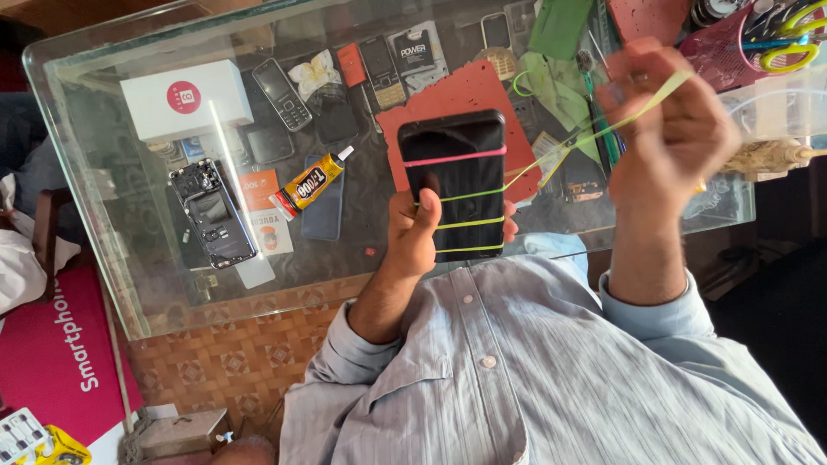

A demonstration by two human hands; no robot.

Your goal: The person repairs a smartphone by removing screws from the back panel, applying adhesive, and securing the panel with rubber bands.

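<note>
Count, bench view. One black smartphone (454,183) in my left hand (413,234). Bands wrapped across it: one pink band (455,157), three yellow-green bands (469,223). One more yellow-green band (603,131) stretched out to my right hand (672,125). On the glass table (112,258): one white box (186,99), one glue tube (308,183), one opened phone body (212,212), two keypad phones (282,93). One pair of scissors (788,52).
</note>
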